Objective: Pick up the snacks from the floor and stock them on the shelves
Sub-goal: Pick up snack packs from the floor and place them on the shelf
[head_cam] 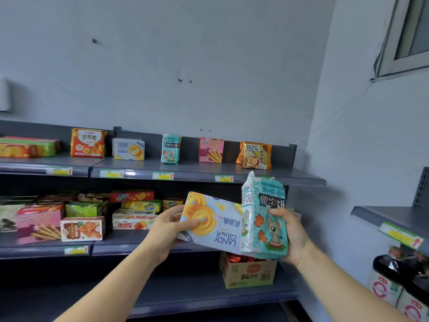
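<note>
Two hands: both raised in front of the shelving, each gripping one snack.
Top shelf (209,174): from the left, flat red and green boxes (27,147), an orange biscuit pack (88,142), a pale blue Landy Castle box (128,149), a teal koala biscuit pack (171,148), a pink wafer-roll box (211,150) and an orange walnut-cookie pack (255,155), all standing apart from one another along the back.
Middle shelf (41,248): crowded on its left half with a pink wafer-roll carton (39,223), a Mission box (82,228), green boxes and a Frujasi box (133,223).
Left hand (173,226): clenched on the left end of a Landy Castle cookie box (218,225), thumb across its front; the box is tilted with its printing upside down, held in the air before the middle shelf.
Right hand (293,235): wrapped round the right side of a koala biscuit bag (267,217), thumb on the front; the bag is upright, overlapping the right end of the cookie box, its top near the top shelf's edge.
Lower shelf (209,296): an open cardboard carton (249,271) with red wrappers inside, below the held bag.
Far right: dark bottles (399,280) under a side shelf (394,217).
</note>
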